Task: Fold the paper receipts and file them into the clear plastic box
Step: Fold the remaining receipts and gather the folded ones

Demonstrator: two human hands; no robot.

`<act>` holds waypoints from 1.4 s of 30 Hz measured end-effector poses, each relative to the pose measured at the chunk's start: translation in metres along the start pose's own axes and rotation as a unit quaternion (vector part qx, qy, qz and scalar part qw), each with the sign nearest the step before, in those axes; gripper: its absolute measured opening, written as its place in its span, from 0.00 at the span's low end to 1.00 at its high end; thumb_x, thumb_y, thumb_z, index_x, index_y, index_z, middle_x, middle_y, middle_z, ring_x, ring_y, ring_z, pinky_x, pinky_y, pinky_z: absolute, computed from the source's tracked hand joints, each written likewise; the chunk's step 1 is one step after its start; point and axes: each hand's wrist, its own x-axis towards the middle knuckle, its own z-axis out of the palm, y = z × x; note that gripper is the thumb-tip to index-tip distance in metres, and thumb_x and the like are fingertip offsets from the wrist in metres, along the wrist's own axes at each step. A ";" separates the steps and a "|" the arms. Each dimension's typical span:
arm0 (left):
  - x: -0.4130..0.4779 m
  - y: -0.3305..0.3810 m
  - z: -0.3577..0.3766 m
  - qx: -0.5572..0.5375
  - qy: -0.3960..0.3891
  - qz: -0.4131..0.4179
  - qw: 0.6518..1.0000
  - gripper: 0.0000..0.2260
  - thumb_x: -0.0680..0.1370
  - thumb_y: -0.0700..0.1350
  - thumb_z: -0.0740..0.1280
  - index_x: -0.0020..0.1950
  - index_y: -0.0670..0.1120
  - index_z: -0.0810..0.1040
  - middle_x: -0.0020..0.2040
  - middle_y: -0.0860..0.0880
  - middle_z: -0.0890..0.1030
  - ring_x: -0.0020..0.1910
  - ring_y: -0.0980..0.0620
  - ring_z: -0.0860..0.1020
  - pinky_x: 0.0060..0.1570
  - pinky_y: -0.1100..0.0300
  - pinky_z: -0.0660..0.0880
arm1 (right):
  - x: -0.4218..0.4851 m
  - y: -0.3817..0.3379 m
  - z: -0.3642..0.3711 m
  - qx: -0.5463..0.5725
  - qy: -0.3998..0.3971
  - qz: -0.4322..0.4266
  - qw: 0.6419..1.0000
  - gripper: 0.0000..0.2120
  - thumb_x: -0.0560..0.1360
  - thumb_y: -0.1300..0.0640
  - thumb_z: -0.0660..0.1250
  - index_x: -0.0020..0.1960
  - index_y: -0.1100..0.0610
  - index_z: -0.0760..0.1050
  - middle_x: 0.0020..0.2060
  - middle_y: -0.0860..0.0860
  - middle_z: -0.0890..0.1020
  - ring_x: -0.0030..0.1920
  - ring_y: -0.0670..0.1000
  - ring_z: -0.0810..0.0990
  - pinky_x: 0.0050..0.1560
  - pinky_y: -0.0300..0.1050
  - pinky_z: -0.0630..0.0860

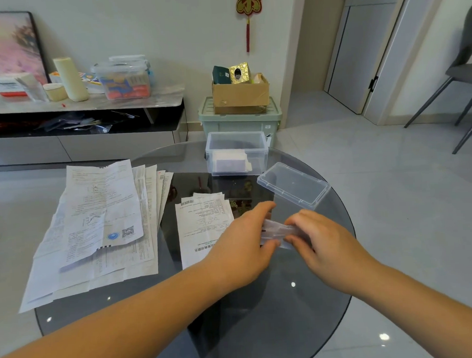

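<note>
The folded receipt [276, 230] between the hands is blurred, and its print cannot be read. Both ends are covered by fingers, so its full length is hidden. The left hand [241, 241] also covers the lower right corner of the small pile of receipts [204, 221] on the round glass table [263, 300]. Both forearms are cut off by the bottom edge.

Both arms reach forward over the table, backs of the hands up. The left grip is a pinch: the thumb sits under the receipt's left end, with the fingers over it. The right grip pinches the other end, fingers curled down around it. The receipt sits just above the glass, near the middle of the table.

There is one clear plastic box [215, 163], open, at the far edge of the table and well apart from the hands. A stack of folded papers [229, 160] lies inside it. Its one lid [294, 185] lies upturned just beside it, to the right. Two groups of flat paper remain. The small pile shows at least three sheet edges. The large spread of sheets [95, 227] on the left overlaps too much to count and overhangs the table's rim.
</note>
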 end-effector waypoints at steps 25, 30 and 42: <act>0.211 -0.086 -0.093 0.469 -0.162 0.063 0.866 0.33 0.73 0.76 0.55 0.59 0.49 0.73 0.53 0.50 0.80 0.49 0.47 0.75 0.63 0.49 0.70 | 0.261 0.036 0.006 0.198 0.168 0.199 0.945 0.05 0.79 0.59 0.63 0.45 0.56 0.75 0.36 0.48 0.75 0.34 0.46 0.72 0.32 0.43 0.65; 0.224 -0.075 -0.093 0.446 -0.253 -0.030 0.858 0.36 0.71 0.77 0.59 0.63 0.49 0.73 0.52 0.51 0.79 0.53 0.46 0.75 0.69 0.46 0.64 | 0.261 0.039 0.006 0.188 0.156 0.191 0.951 0.07 0.79 0.57 0.64 0.50 0.60 0.77 0.40 0.51 0.78 0.37 0.49 0.73 0.36 0.44 0.69; 0.235 -0.065 -0.089 0.406 -0.307 -0.093 0.855 0.42 0.70 0.74 0.65 0.75 0.51 0.64 0.70 0.47 0.71 0.62 0.43 0.71 0.66 0.44 0.70 | 0.261 0.044 0.001 0.207 0.137 0.179 0.952 0.04 0.80 0.57 0.64 0.47 0.55 0.77 0.39 0.47 0.77 0.38 0.46 0.75 0.35 0.42 0.67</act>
